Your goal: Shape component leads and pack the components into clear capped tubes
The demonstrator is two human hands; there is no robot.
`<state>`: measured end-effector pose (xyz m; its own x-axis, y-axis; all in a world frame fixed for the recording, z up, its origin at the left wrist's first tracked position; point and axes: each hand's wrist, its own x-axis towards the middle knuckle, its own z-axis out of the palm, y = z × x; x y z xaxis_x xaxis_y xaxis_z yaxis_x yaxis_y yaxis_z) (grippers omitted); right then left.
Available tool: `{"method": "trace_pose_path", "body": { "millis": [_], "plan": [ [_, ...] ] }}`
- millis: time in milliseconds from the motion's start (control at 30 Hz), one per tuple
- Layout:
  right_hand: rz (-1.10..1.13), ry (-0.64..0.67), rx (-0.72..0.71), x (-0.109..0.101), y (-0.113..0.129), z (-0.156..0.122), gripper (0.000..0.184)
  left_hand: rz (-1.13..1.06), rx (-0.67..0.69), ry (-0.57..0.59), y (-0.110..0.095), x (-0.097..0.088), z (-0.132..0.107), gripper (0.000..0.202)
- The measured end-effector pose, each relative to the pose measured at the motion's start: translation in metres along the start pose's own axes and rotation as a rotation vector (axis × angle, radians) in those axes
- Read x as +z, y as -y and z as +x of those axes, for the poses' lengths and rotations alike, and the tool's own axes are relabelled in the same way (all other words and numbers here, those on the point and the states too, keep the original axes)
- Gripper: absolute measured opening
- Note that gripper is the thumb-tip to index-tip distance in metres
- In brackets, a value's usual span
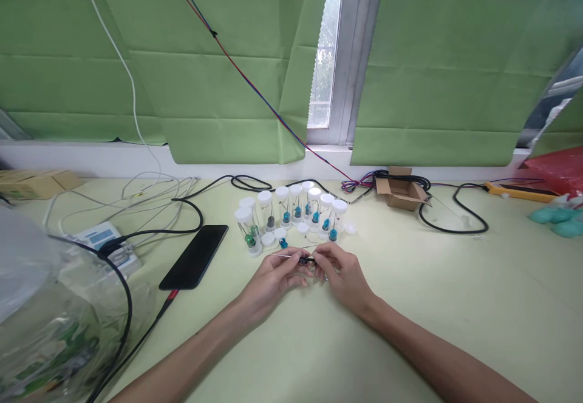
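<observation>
My left hand (271, 281) and my right hand (345, 275) meet over the table, both closed in a pinch. Between their fingertips is a small black part with thin wire leads (304, 260); its exact kind is too small to make out. One lead sticks out leftward over my left fingers. Just beyond my hands stand several clear tubes with white caps (245, 215), holding small green, blue or dark parts on wire legs. A loose blue part (283, 243) lies in front of them, near my left hand. Loose white caps (268, 240) lie around it.
At left are a black phone (194, 257), a power strip (104, 242) with cables, and a clear plastic bag (54, 342). An open cardboard box (401, 192) and black cable (455, 231) lie at back right. A yellow tool (519, 192) is farther right.
</observation>
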<state>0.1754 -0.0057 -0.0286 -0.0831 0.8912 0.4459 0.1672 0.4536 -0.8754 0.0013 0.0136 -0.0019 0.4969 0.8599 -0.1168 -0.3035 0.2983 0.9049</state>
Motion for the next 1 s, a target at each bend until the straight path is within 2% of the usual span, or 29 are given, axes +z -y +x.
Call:
{"method": "trace_pose_path", "body": {
  "millis": [567, 1000],
  "plan": [
    [0.028, 0.024, 0.059, 0.0013, -0.0011, -0.0003, 0.023, -0.048, -0.001, 0.021, 0.0024, 0.0001, -0.0002, 0.020],
    [0.001, 0.042, 0.077, 0.0017, -0.0012, -0.0008, 0.024, -0.116, -0.022, -0.041, 0.0023, 0.0015, -0.0013, 0.018]
  ]
}}
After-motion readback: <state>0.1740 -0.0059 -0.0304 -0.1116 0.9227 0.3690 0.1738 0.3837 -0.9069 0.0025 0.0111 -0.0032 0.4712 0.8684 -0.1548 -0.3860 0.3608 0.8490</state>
